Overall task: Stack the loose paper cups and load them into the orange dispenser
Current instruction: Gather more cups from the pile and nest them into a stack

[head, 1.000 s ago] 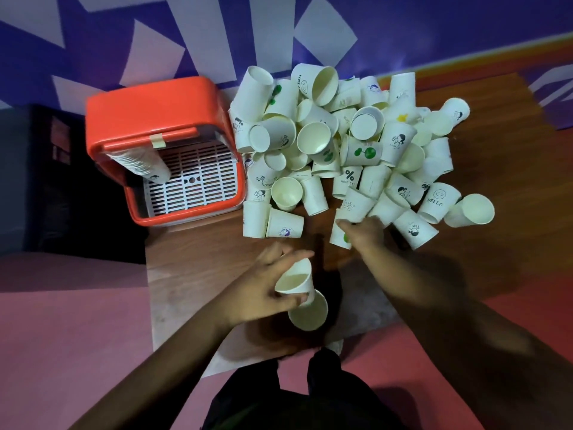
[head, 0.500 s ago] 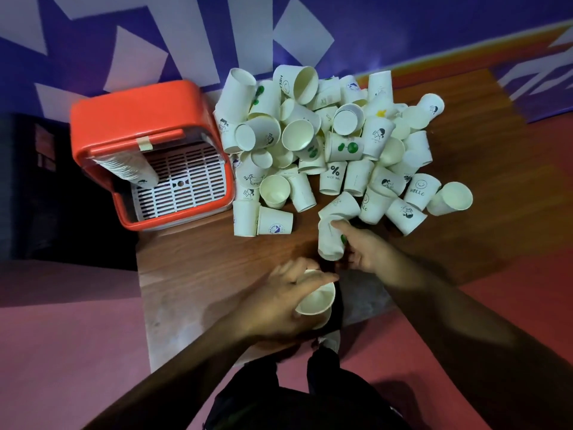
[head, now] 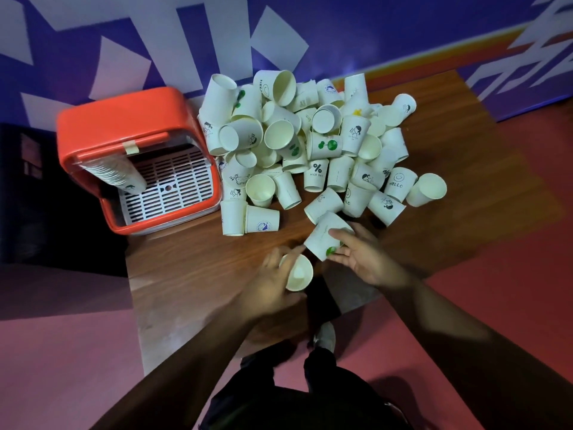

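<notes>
Left hand: the left hand (head: 269,290) is smeared by motion. Its fingers curl round the side of the open cup (head: 299,273), and single fingertips are hard to tell apart.
Open cup: it sits mouth-up in that grip, with its wall mostly hidden behind the fingers. I cannot tell whether more cups are nested inside it.
Right hand: the right hand (head: 369,260) pinches the green-print cup (head: 325,237), thumb on top and fingers underneath.
Green-print cup: it is tilted, just beyond the left fingertips and near the open cup's rim. Which end is the mouth is unclear.
Pile of cups: the pile of cups (head: 310,141) lies heaped beyond both hands. The lower cups are buried and most prints are too small to read.
Dispenser: the dispenser (head: 124,119) stands beyond and to the left of the left hand, beside the pile. A row of cups (head: 114,176) under its lid is partly covered, above a white grille (head: 176,187).
Table: the near edge of the table (head: 201,268) is hidden by the forearms.
Shoe: a shoe (head: 325,336) shows below the wrists, partly cut off by the table.
</notes>
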